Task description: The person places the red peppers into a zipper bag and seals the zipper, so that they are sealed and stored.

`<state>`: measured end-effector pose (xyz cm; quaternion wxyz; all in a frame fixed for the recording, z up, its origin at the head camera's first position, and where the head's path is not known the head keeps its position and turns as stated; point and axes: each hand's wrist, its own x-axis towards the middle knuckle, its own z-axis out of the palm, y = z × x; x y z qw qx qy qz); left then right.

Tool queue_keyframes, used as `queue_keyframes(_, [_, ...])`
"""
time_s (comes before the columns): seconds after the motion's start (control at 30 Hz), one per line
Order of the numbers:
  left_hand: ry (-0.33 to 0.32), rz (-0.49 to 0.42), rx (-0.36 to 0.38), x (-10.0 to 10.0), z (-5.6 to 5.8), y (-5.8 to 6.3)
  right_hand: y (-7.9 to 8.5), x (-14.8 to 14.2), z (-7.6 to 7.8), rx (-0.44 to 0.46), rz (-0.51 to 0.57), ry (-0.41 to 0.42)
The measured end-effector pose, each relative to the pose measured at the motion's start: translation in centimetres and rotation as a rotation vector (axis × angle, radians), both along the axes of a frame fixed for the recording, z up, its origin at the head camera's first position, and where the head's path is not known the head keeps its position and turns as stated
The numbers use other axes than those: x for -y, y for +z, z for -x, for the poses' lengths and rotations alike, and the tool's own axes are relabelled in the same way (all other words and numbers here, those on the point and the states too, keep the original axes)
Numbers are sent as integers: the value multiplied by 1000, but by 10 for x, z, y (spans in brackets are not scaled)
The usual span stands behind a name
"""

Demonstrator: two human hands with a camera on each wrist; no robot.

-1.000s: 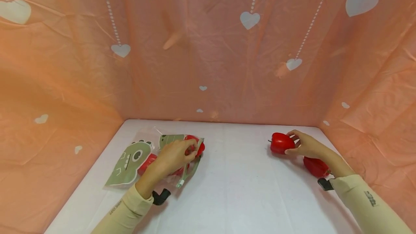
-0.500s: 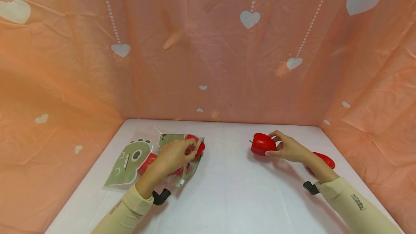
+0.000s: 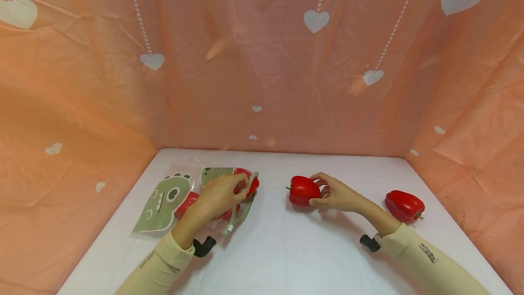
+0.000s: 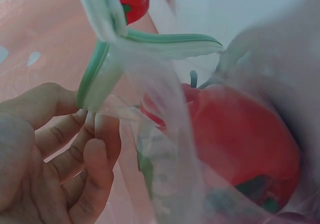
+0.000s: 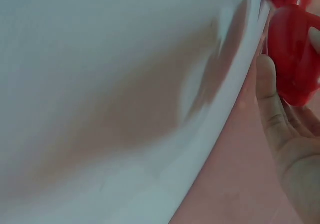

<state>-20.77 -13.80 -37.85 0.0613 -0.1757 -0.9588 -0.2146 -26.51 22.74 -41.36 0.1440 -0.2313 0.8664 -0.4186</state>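
At the left of the table lies a clear zip bag point(image 3: 161, 204) with a green dinosaur print and red bell peppers inside. My left hand point(image 3: 221, 195) pinches the bag's open edge between thumb and fingers. The left wrist view shows the green zip strip point(image 4: 92, 76) at the fingertips and a bell pepper point(image 4: 245, 139) behind the plastic. Right of the bag, my right hand point(image 3: 335, 195) grips a red bell pepper point(image 3: 304, 191) with its stem to the left. Its fingers and thumb also show around the pepper point(image 5: 295, 54) in the right wrist view.
Another red bell pepper point(image 3: 405, 206) lies on the white table point(image 3: 303, 254) at the right, beyond the right forearm. An orange curtain point(image 3: 282, 76) with white hearts surrounds the table at the back and both sides.
My right hand has carried the bell pepper leftward across the table, toward the bag. The other pepper at the right is now uncovered by the arm. The left hand stays in place.
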Motion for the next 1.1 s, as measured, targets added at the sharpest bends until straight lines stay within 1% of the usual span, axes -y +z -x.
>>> queue_keyframes(0.13, [1,10,-7,-1,0,0,-4,19,-5,25,37,43])
queue_keyframes(0.27, [1,4,3,-1,1,2,-6,35,-7,33,56,57])
queue_keyframes(0.33, [-2,4,2,-1,2,2,-6,42,-6,21,47,52])
queue_keyframes(0.5, [-11,11,-13,0,1,1,-9,57,4,-11,13,22])
queue_keyframes(0.7, [-15,17,-21,0,0,1,-13,68,17,8,-1,5])
queue_keyframes(0.83, [-14,17,-13,-1,0,2,-15,72,25,21,1,13])
queue_keyframes(1.1, [-3,28,-15,-1,0,2,-16,79,34,86,85,66])
